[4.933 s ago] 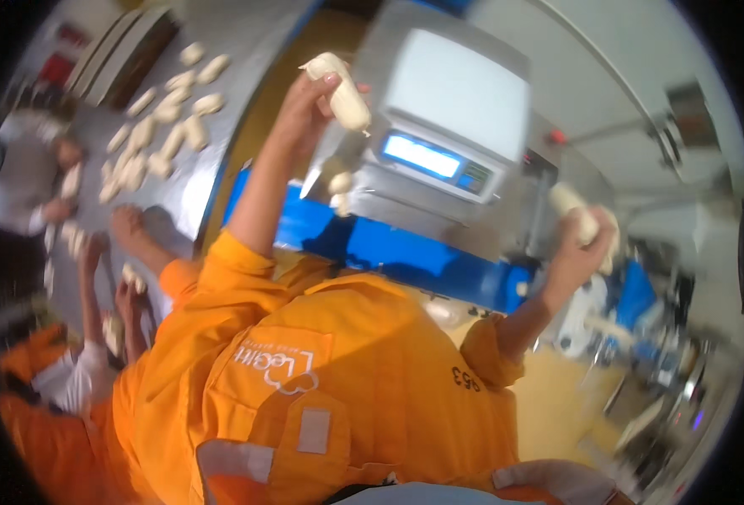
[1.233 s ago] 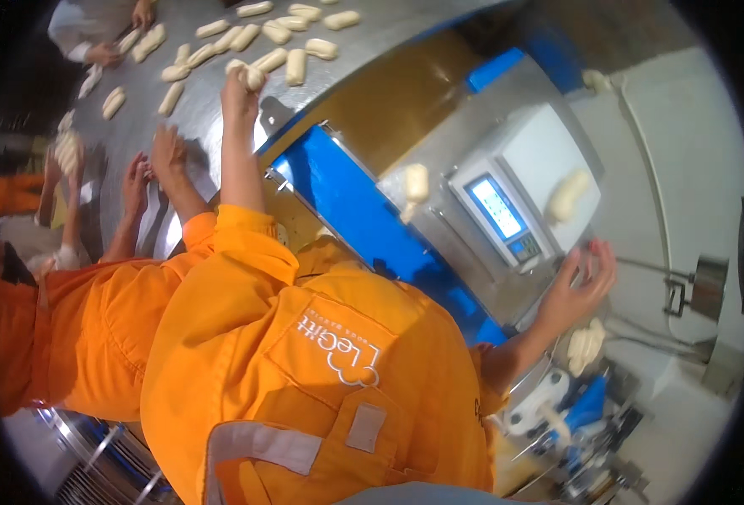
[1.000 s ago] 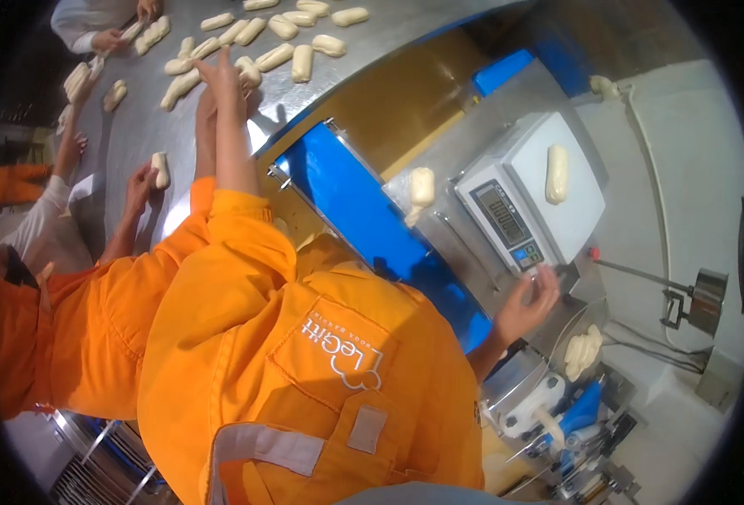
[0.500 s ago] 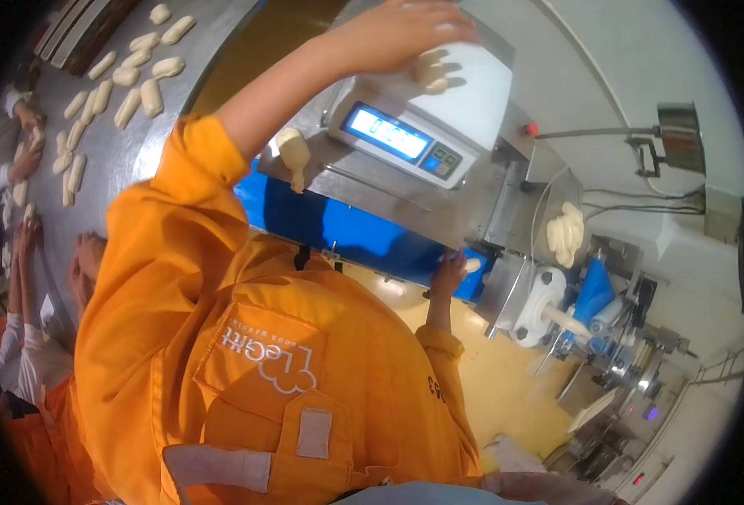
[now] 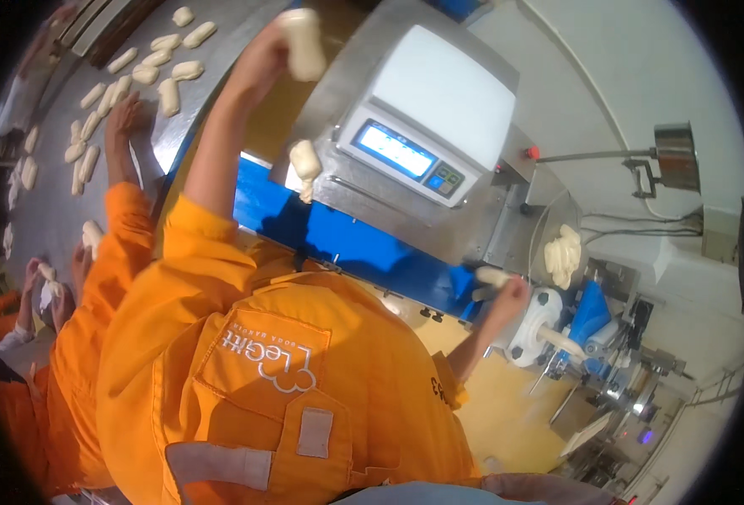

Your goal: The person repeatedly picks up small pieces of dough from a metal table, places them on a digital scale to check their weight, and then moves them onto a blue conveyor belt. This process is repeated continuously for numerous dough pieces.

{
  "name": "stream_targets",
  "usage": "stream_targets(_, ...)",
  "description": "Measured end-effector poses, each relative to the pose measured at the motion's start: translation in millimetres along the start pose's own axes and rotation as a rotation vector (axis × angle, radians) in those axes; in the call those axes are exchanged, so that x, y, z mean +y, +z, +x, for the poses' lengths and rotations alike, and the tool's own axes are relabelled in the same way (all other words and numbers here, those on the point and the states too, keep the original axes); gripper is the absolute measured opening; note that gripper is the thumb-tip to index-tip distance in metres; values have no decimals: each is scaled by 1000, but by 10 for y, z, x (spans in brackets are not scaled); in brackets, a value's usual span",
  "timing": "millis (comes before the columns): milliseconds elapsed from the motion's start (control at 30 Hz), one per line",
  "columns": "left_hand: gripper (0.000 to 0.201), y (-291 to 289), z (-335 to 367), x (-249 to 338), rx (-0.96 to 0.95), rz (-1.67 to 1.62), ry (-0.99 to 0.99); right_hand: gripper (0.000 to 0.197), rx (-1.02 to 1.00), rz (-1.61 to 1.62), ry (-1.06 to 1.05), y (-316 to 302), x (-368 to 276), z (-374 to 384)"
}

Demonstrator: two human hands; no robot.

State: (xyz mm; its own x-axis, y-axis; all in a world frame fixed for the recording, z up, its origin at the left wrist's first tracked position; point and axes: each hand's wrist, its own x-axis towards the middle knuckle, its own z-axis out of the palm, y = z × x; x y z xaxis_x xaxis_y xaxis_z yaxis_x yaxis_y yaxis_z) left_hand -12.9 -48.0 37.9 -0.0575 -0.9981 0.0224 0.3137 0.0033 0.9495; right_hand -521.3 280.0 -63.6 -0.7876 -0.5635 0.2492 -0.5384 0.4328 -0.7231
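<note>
Head view: holds dough roll clamped in fingers of left hand, left of scale. Grips dough piece in fingers of right hand, near white machine part. Shows blurred characters on lit display; bears white logo lettering on orange uniform.

Fisheye view from the head (left of two), downward, near both hands

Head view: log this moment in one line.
left hand: holding dough roll | right hand: holding dough | scale: display lit | steel table at left: several dough pieces
</note>
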Motion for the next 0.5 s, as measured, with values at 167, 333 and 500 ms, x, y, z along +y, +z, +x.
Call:
stream_targets(167,34,-1102,-542,-108,393,-566,-126,21,148,183,-470,219,-2097,188)
stream_targets(333,23,-2015,-740,-260,647,-422,-161,20,-233,234,-614,711,-3139,-230)
stream_targets(500,51,-3659,-808,-443,807,112,-356,19,-260,353,-610,875,-2801,-568)
